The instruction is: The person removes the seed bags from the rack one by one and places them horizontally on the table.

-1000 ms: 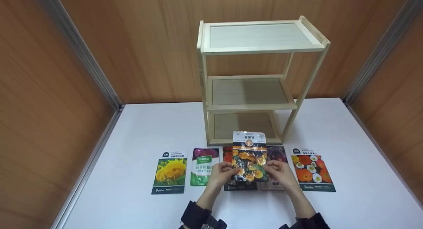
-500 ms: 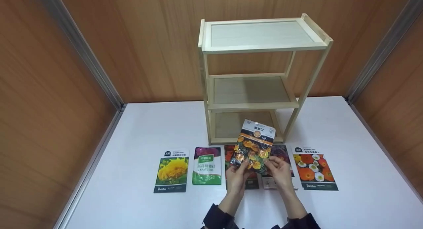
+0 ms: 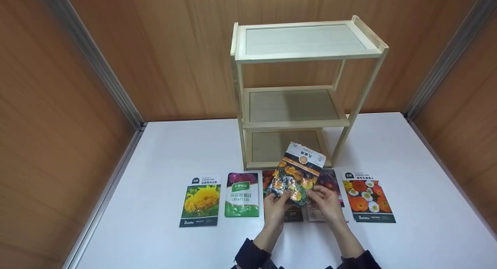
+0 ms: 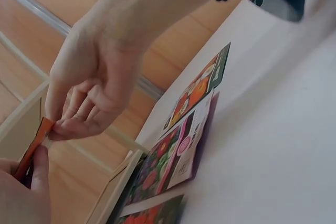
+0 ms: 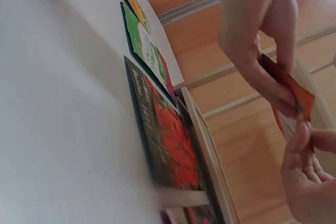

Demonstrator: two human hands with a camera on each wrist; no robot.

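Note:
Both hands hold a glossy seed packet (image 3: 298,171) with orange flowers above the table, its top tilted to the right. My left hand (image 3: 280,199) pinches its lower left corner and my right hand (image 3: 317,194) pinches its lower right edge. The left wrist view shows the packet's orange edge (image 4: 33,147) between my right hand's fingertips (image 4: 60,129) and my left thumb (image 4: 38,174). Seen from the right wrist, the packet (image 5: 292,94) is pinched by the left hand's fingers (image 5: 273,85), with my right hand (image 5: 310,177) just below.
A three-tier pale wooden shelf (image 3: 303,55) stands behind the hands. Seed packets lie in a row on the white table (image 3: 163,144): sunflower (image 3: 200,201), green (image 3: 241,195), red (image 3: 268,179), purple (image 3: 331,180), orange-and-white flowers (image 3: 367,201). Wooden walls enclose three sides.
The held packet has tilted from upright to leaning right. My left hand has shifted right along its lower edge, closer to my right hand.

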